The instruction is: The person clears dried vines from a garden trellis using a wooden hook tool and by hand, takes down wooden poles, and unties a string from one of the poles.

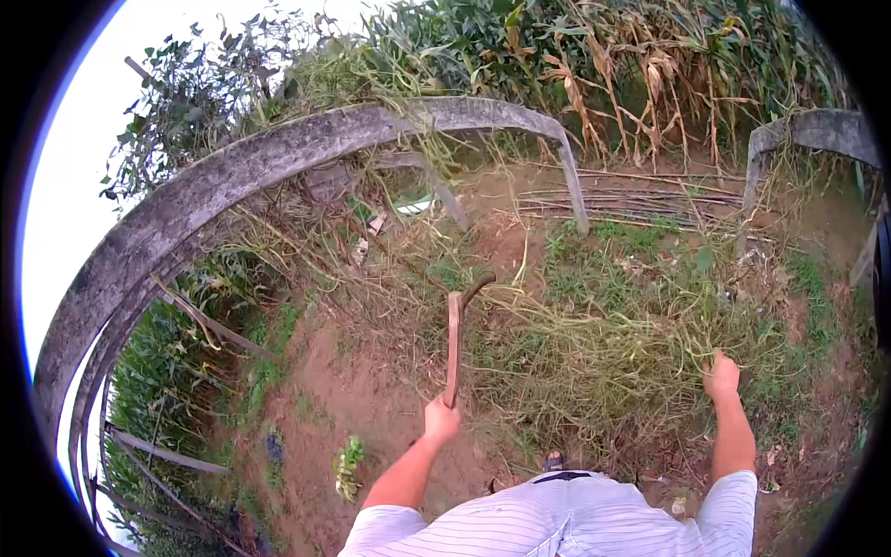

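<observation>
My left hand (442, 420) is closed round the lower end of a wooden handle. The handle belongs to a hooked tool (454, 348), which stands upright in view with its dark curved blade at the top, bent to the right. Over on the right, my right hand (721, 376) is closed at the edge of a tangle of green vines (631, 348), with stems at its fingers. The vines spread across the ground between the two hands and run up leftward past the blade.
A curved concrete beam (278, 153) arches over the left and middle, with a post (573, 186) at its right end. Another concrete frame (817, 130) stands at the right. Long sticks (640, 204) lie behind. Corn plants (650, 74) line the back. A leafy clump (348, 467) lies at lower left.
</observation>
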`<action>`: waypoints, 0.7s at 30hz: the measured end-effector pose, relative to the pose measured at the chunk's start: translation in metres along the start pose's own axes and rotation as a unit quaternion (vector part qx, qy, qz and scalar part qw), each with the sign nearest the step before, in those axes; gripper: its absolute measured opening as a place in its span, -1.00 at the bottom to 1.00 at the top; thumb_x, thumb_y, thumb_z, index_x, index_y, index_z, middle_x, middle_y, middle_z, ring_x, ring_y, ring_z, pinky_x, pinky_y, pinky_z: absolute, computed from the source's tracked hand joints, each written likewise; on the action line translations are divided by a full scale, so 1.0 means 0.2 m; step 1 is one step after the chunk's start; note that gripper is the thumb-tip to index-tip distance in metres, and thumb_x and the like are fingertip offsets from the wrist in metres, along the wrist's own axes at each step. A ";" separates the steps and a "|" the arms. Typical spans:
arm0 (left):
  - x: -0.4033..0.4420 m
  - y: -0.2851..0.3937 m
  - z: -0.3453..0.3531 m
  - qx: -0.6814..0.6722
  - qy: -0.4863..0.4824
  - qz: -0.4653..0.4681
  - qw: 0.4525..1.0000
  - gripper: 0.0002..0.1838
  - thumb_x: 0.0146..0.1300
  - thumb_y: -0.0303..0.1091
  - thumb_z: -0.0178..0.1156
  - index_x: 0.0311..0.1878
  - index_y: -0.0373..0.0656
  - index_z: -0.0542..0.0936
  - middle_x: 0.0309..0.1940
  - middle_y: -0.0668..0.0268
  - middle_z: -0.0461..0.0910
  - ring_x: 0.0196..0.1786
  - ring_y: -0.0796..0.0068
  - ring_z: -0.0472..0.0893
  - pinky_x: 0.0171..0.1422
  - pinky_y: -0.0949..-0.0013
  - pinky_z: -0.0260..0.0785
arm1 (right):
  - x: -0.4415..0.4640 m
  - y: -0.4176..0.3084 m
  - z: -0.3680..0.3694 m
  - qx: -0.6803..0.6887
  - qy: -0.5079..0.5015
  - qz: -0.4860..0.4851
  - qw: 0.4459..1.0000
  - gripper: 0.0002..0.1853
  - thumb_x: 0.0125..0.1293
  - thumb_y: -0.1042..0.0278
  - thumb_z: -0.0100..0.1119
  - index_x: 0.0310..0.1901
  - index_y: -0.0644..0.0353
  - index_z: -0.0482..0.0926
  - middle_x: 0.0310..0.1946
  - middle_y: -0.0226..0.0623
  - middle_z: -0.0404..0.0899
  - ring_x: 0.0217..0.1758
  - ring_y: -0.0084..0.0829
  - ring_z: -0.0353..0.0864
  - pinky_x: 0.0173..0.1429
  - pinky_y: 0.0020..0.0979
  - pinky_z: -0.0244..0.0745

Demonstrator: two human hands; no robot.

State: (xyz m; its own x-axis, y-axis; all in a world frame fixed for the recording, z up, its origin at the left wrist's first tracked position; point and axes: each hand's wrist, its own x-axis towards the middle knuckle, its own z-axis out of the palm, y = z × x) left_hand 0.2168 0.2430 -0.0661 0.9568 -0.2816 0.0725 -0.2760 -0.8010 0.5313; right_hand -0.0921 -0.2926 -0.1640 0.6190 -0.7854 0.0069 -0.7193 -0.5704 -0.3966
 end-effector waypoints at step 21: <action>0.15 0.09 -0.16 0.067 0.018 -0.102 0.992 -0.69 0.23 -0.19 0.27 -0.13 -0.25 0.64 -0.27 -0.03 0.70 -0.18 0.06 0.72 -0.06 0.09 0.54 | -0.62 1.17 0.06 -0.043 0.086 0.337 0.936 -0.50 0.42 0.00 0.07 -0.04 0.41 0.52 -0.12 0.27 0.61 0.05 0.27 0.56 0.11 0.08 0.47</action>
State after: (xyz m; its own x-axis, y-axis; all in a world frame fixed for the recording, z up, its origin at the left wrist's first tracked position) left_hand 0.2442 0.2367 -0.0274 0.9960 -0.0892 0.0073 -0.0840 -0.9034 0.4205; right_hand -0.3329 -0.3252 -0.2681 -0.0402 -0.9969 -0.0677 -0.9557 0.0581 -0.2886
